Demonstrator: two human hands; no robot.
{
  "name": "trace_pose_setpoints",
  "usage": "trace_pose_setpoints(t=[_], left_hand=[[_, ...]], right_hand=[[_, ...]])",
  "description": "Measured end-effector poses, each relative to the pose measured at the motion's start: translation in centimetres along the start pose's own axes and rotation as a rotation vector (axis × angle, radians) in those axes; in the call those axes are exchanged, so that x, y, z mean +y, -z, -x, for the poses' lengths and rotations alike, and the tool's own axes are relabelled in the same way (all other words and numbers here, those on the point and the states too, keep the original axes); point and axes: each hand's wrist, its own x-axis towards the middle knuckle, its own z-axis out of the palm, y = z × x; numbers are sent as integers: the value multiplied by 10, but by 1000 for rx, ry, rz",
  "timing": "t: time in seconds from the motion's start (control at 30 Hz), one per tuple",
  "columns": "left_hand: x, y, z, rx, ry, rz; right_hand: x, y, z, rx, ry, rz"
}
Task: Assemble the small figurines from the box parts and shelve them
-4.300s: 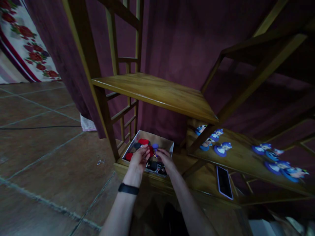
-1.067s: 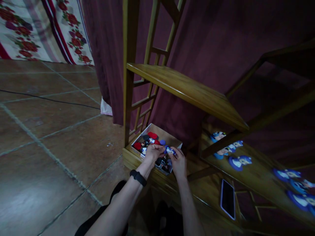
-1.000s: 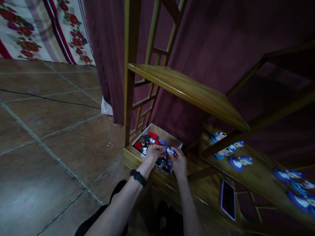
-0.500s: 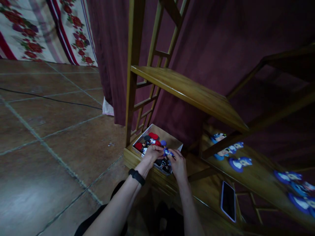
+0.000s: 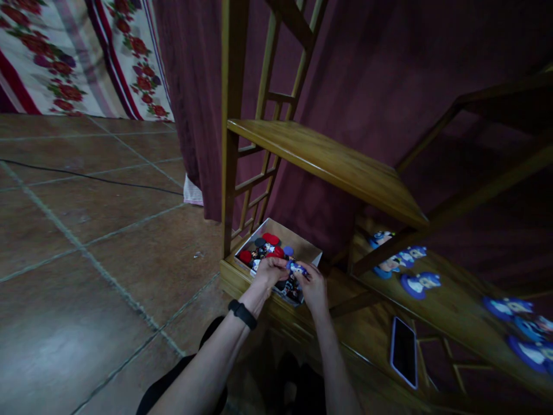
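Note:
Over an open cardboard box (image 5: 309, 249) my two hands meet on one small purple-and-white figurine (image 5: 296, 267). The fingers of my left hand (image 5: 272, 273) pinch its left end, while my right hand (image 5: 313, 283) grips the other end. A black band (image 5: 242, 314) circles my left wrist. Beneath the hands, the box holds several small figurines with red (image 5: 271, 238), dark and purple round bases, lying jumbled together. My hands cover part of the box's contents.
The box stands on the low wooden shelf (image 5: 358, 331), below a higher shelf board (image 5: 328, 158) and beside an upright post (image 5: 231, 190). Several blue-and-white figurines (image 5: 420, 285) stand on a ledge to the right. A phone (image 5: 404, 351) lies near the shelf's front edge. A cable (image 5: 95, 177) crosses the tiled floor.
The figurine between my hands has turned slightly, showing more of its white part. Both hands stay over the box; the whole view has shifted a little.

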Motion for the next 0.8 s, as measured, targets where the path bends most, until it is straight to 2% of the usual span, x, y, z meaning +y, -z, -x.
trace_pose_setpoints(t=[0.17, 0.53, 0.8], left_hand=[[-7, 0, -1, 3, -53, -1], [-13, 5, -3, 39, 71, 57], [-11, 7, -16, 44, 103, 233]], right_hand=[[-2, 0, 2, -13, -18, -18], [-4, -2, 5, -101, 33, 85], [12, -14, -6, -59, -77, -270]])
